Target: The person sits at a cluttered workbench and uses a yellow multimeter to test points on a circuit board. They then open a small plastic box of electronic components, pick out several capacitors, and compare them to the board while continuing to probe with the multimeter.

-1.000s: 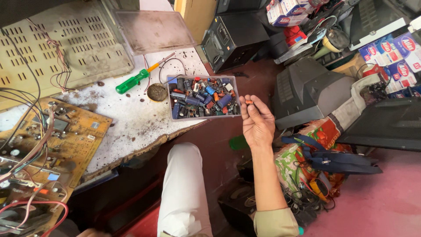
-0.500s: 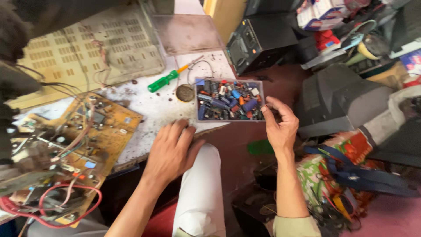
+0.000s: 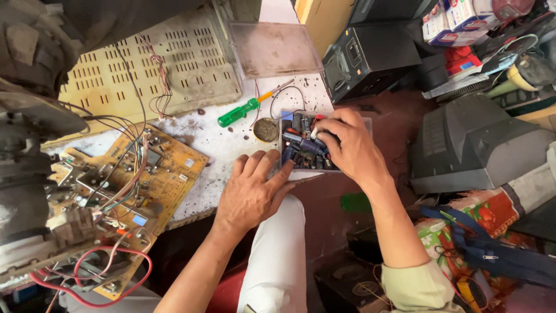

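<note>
A small clear box [image 3: 288,119] full of dark and blue electronic parts sits at the white bench's front edge. My right hand [image 3: 347,148] lies over the box with its fingers curled down among the parts; whether it grips one is hidden. My left hand [image 3: 252,194] rests flat on the bench with fingers spread, its fingertips touching the box's near-left side. A yellow circuit board [image 3: 145,174] with coloured wires lies to the left of that hand.
A green-handled screwdriver [image 3: 240,112] and a small round tin [image 3: 266,129] lie behind the box. A beige vented cover [image 3: 168,75] and a clear lid [image 3: 272,49] stand further back. A grey monitor [image 3: 475,145] and black casings crowd the right. My white-trousered knee [image 3: 278,255] is below the bench.
My right hand has moved from holding a small part in the air beside the box to reaching down into it. My left hand came into view and settled against the box.
</note>
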